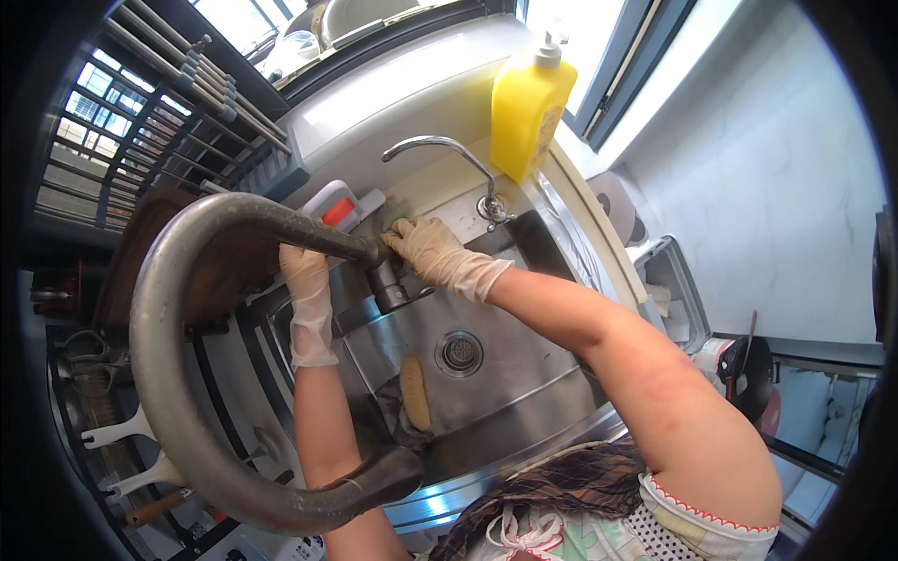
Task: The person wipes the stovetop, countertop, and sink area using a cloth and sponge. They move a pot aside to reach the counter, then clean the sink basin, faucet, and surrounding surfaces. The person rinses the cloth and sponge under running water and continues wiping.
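My right hand (429, 252), in a thin translucent glove, reaches behind the sink to the base of the large faucet (161, 336). Its fingers are bunched, and a blurred grey-green pad or cloth (400, 209) shows just beyond them; whether they grip it is unclear. My left hand (306, 277), gloved too, is on the other side of the faucet's neck, its fingertips hidden behind the pipe. Close to both hands lies a grey-and-white plastic object with a red part (340, 210). In the steel sink (512, 357), a tan oblong sponge or brush (414, 393) rests by a dark, crumpled piece (393, 407).
A slim chrome tap (456, 144) and a yellow pump bottle (530, 116) stand behind the sink. At left are a dark wooden board (175, 273), a metal rack (175, 77) and utensils. A grey bin (673, 294) and a black pan (751, 379) are at right.
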The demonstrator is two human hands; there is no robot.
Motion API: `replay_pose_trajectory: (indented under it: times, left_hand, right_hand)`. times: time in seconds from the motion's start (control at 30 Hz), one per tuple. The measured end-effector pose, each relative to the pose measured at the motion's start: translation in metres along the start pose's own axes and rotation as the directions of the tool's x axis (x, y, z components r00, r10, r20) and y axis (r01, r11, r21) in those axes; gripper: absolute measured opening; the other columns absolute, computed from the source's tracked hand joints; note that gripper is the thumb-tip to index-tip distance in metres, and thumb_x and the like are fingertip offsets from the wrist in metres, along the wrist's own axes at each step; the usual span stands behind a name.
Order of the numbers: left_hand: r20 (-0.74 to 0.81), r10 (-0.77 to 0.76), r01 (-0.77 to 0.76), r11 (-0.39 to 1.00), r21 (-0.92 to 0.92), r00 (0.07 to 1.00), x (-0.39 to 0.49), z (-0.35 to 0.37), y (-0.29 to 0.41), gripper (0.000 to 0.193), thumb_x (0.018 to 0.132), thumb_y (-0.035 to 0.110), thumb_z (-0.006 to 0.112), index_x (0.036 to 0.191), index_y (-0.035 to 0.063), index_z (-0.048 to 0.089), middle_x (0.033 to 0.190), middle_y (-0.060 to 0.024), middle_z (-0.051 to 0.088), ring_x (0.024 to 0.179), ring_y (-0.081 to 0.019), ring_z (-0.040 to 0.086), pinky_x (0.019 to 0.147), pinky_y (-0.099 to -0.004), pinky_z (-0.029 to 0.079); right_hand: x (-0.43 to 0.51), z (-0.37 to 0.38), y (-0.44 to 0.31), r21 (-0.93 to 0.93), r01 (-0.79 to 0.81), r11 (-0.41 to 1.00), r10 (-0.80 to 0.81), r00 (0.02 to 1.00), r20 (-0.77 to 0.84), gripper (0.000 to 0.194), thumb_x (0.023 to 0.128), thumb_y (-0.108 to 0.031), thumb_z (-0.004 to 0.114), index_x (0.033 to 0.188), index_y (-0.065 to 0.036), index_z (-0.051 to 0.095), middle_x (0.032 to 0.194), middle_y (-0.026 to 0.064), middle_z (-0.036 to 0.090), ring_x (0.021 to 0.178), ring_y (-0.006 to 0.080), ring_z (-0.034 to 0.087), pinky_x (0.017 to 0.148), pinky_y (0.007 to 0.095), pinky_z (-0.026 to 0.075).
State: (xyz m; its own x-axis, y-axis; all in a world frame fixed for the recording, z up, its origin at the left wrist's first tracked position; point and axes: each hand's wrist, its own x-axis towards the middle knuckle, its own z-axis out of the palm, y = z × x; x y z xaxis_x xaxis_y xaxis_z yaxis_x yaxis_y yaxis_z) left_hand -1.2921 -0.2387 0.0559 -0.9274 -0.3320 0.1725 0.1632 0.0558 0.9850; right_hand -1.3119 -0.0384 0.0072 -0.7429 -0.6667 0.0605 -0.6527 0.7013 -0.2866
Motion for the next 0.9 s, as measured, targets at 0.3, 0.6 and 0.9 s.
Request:
replay_pose_trajectory:
  times: [0.3, 0.6, 0.9]
  left_hand:
    - [0.095, -0.070, 0.068, 0.997, 0.018, 0.993, 0.031, 0.024, -0.036, 0.024, 0.094, 0.018, 0.063, 0.110, 0.0012, 0.059, 0.070, 0.0010, 0.054, 0.059, -0.0067, 0.049, 0.056, -0.0222, 0.042]
    - [0.021, -0.138, 0.134, 0.981, 0.138, 0.990, 0.028, 0.030, -0.039, 0.027, 0.095, 0.021, 0.063, 0.114, 0.0021, 0.059, 0.073, -0.0001, 0.058, 0.062, -0.0070, 0.051, 0.059, -0.0227, 0.044]
    - [0.017, -0.096, 0.092, 0.984, 0.154, 0.995, 0.018, -0.002, -0.051, 0.043, 0.085, 0.008, 0.073, 0.122, -0.0034, 0.057, 0.103, -0.0073, 0.064, 0.086, -0.0154, 0.059, 0.075, -0.0268, 0.049]
  right_hand:
    - [-0.047, -0.006, 0.024, -0.022, -0.550, 0.835, 0.547, 0.833, -0.085, 0.026, 0.097, -0.020, 0.047, 0.115, -0.002, 0.052, 0.109, 0.0214, 0.054, 0.081, 0.0324, 0.067, 0.063, 0.0430, 0.057]
    - [-0.027, 0.011, -0.004, 0.061, 0.017, 0.998, -0.004, 0.978, -0.208, 0.023, 0.087, -0.016, 0.057, 0.109, -0.011, 0.061, 0.111, 0.0109, 0.057, 0.098, 0.0315, 0.062, 0.081, 0.0417, 0.052]
    - [-0.010, -0.009, 0.014, 0.111, 0.089, 0.990, -0.080, 0.993, -0.084, 0.030, 0.085, -0.021, 0.060, 0.115, -0.015, 0.060, 0.124, 0.0052, 0.057, 0.107, 0.0281, 0.060, 0.085, 0.0438, 0.049]
